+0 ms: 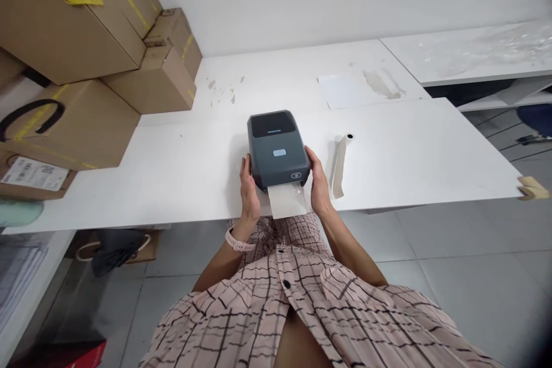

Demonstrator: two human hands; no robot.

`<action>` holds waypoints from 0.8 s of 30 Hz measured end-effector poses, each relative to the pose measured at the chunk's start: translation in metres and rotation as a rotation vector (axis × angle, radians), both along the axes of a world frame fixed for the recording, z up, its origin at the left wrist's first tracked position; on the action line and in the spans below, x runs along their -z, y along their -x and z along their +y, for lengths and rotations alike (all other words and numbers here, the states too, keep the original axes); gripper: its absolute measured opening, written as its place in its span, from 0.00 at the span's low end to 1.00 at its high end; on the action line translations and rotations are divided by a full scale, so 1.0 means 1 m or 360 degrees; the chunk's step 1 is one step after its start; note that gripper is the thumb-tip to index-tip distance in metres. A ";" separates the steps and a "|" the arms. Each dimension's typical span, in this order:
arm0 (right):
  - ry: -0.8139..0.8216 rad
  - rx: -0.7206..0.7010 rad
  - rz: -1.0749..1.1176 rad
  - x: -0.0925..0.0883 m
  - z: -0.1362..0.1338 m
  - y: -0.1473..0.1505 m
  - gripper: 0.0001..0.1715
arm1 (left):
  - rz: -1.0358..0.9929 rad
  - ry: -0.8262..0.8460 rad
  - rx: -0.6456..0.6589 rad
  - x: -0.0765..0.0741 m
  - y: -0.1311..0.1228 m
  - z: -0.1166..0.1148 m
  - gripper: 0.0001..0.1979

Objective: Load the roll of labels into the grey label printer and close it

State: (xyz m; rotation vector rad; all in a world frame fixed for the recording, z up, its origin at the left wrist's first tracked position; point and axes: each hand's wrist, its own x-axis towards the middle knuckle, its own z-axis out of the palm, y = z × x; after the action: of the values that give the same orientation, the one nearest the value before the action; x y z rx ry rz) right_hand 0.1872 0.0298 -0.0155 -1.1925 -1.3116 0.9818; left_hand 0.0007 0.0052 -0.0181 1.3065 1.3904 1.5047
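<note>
Lettering on the single label printer [276, 162] is running as one small pale-blue line across its glossy black window, too tiny for me to read, and one oval symbol [296, 175] is marking its near right corner. Its grey, plastic-looking shell is standing near the counter's [414, 155] front edge, one smooth pale paper strip [287, 200] sticking out toward that edge. My left hand [249, 192] and right hand [319, 184] are resting against its two sides, fingers partly open and nearly straight, steadying it between them. One partly unrolled paper roll [340, 167] is lying just beside my right hand. At the counter's left end, at least five yellow-taped cardboard boxes [64, 29] are sitting piled; one is bearing a white barcode label [34, 173], its print too small to read.
</note>
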 end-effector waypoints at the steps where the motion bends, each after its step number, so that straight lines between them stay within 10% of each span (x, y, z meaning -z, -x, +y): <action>1: -0.0044 -0.0009 -0.0027 -0.008 0.005 -0.001 0.43 | -0.0001 -0.0042 0.0007 -0.006 0.003 0.006 0.36; 8: -0.0456 -0.0115 -0.0405 -0.069 0.091 0.001 0.49 | 0.0149 -0.0244 0.0157 -0.060 0.035 0.088 0.36; 16: -0.0551 -0.0145 -0.0664 -0.079 0.199 0.015 0.57 | 0.0327 0.0443 0.0209 -0.018 0.043 0.102 0.41; 24: -0.0876 -0.0121 -0.1072 -0.101 0.158 0.002 0.48 | 0.0877 0.0600 0.0094 -0.035 0.034 0.092 0.37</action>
State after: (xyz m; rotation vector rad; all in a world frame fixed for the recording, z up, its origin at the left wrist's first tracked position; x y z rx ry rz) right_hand 0.1848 0.1878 0.0854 -1.0669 -2.0027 0.2077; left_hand -0.0334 0.0968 0.0166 1.5545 1.8461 0.8054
